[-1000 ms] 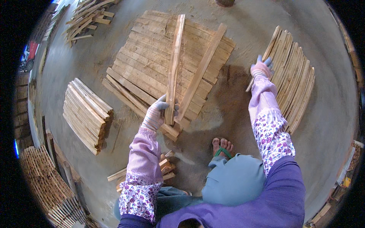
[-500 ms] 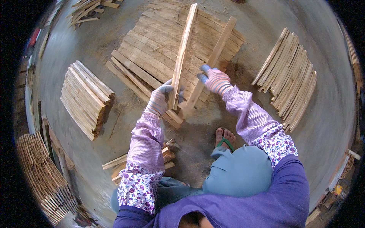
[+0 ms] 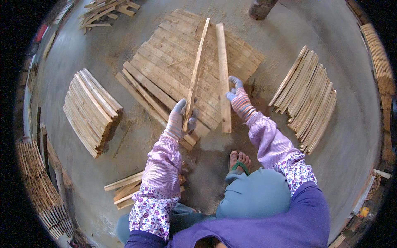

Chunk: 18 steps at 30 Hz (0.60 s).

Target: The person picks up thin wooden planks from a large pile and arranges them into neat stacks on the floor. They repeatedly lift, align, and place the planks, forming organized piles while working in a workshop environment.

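Observation:
My left hand [image 3: 180, 119], in a grey glove, grips the near end of a thin wooden slat [image 3: 197, 70] that stands on edge and points away from me. My right hand [image 3: 236, 94], gloved in blue and grey, holds a wider flat slat [image 3: 223, 74] at its right edge, near its middle. Both slats lie over a mat of wooden slats [image 3: 165, 70] laid side by side on the concrete floor in front of me. The two slats run nearly parallel, a hand's width apart.
A stack of slats [image 3: 92, 109] sits to the left, another spread of slats [image 3: 308, 97] to the right. Loose offcuts [image 3: 124, 188] lie beside my left knee. My foot in a green sandal [image 3: 239, 161] rests below the mat. More wood lines the floor's rim.
My right hand left the right-hand stack, came to the mat and took the wider slat, swinging it until it lies nearly parallel to the thin one. My left hand kept its grip.

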Available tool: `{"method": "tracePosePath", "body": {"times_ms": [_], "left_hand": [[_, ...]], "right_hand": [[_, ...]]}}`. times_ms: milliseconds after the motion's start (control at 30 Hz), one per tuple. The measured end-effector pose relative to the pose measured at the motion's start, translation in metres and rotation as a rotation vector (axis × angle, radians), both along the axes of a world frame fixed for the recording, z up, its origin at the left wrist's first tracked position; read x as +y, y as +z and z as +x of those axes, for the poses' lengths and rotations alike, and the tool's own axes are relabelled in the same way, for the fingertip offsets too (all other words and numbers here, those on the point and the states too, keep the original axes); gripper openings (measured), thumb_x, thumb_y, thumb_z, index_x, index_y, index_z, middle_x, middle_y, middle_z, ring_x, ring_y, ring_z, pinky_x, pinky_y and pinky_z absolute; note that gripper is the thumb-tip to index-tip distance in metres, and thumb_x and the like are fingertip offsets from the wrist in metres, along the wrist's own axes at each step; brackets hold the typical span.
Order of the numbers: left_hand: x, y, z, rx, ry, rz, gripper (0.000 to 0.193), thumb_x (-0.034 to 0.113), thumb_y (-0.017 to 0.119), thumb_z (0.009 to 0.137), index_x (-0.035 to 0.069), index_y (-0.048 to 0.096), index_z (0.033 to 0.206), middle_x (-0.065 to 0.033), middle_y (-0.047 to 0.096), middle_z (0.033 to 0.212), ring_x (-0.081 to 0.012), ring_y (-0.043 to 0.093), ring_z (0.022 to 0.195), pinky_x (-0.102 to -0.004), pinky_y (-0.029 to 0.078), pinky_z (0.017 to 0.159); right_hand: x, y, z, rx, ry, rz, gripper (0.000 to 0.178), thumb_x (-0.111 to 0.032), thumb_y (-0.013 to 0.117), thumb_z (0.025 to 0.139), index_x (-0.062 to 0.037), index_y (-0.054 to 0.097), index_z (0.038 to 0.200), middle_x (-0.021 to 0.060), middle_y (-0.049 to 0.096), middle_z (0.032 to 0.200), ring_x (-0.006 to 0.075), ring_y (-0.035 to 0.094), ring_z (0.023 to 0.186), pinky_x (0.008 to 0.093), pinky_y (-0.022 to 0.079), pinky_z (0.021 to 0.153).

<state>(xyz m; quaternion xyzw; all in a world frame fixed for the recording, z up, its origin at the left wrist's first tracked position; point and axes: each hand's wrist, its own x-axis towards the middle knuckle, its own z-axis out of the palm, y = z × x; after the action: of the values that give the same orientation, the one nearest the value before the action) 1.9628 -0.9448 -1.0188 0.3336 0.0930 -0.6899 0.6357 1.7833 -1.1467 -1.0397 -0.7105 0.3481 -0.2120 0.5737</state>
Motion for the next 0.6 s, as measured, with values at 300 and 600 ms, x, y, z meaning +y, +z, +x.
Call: {"method": "tracePosePath", "body": {"times_ms": [300,600], "left_hand": [[-0.003,-0.004,-0.021,-0.199,0.066,0.038,0.048,0.051,0.067,0.093,0.004,0.064,0.104,-0.0046,0.063,0.083,-0.0136,0.060,0.067,-0.0277,0.051,0.059],[-0.014,-0.001,-0.042,-0.230,-0.024,0.083,0.053,0.050,0.053,0.101,0.003,0.058,0.126,-0.0122,0.068,0.102,-0.0237,0.069,0.083,-0.0354,0.057,0.068]], "right_hand": [[-0.009,0.008,0.012,-0.199,0.070,0.756,0.059,-0.009,0.057,0.096,-0.0034,0.036,0.151,0.0131,0.062,0.129,0.0251,0.063,0.112,0.0408,0.053,0.096],[-0.001,0.019,0.015,-0.316,0.070,0.937,0.049,-0.005,0.056,0.095,-0.0040,0.045,0.143,0.0143,0.067,0.117,0.0286,0.068,0.102,0.0479,0.057,0.092]]}}
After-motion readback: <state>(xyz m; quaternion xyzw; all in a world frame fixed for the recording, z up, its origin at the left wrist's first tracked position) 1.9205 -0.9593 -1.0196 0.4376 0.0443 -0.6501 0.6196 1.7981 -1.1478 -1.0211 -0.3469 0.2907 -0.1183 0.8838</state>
